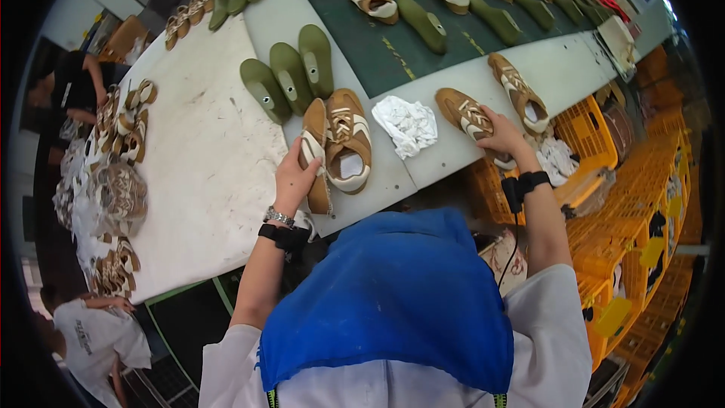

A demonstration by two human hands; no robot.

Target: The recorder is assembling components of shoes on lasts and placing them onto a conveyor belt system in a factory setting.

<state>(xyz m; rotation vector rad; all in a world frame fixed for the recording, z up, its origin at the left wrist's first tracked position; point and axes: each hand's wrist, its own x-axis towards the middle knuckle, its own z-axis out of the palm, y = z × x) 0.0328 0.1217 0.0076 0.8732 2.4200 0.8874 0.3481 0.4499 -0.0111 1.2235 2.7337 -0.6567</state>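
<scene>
The person's left hand [294, 175] pinches a tan sneaker with cream stripes [316, 136] between thumb and fingers, gripping it along the side; the shoe is tilted and stands lengthwise at the near edge of a white worktable [445, 163]. The right hand [507, 138] is closed around the collar of a second tan sneaker [461, 109], which lies toe away from the person farther right along the table; how hard it presses cannot be told.

The left wrist wears a metal watch [279, 217] and a black strap [284, 236]; the right wrist wears a black band with a small box [521, 187], from which a cable runs down.

Just right of the left hand's shoe sits an upright laced sneaker [349, 134], pale inside. Between the two hands lies a crumpled ball of white paper [405, 126]. Just beyond the right hand rests another sneaker [519, 94].

Beyond the left hand, three olive-green shoe lasts [289, 77] stand side by side. Farther off, a dark green belt [332, 9] carries rows of sneakers and lasts. Orange plastic crates [630, 234] crowd the right side. At far left, bagged shoes [119, 198] line the table's edge, with co-workers [102, 344] beyond.
</scene>
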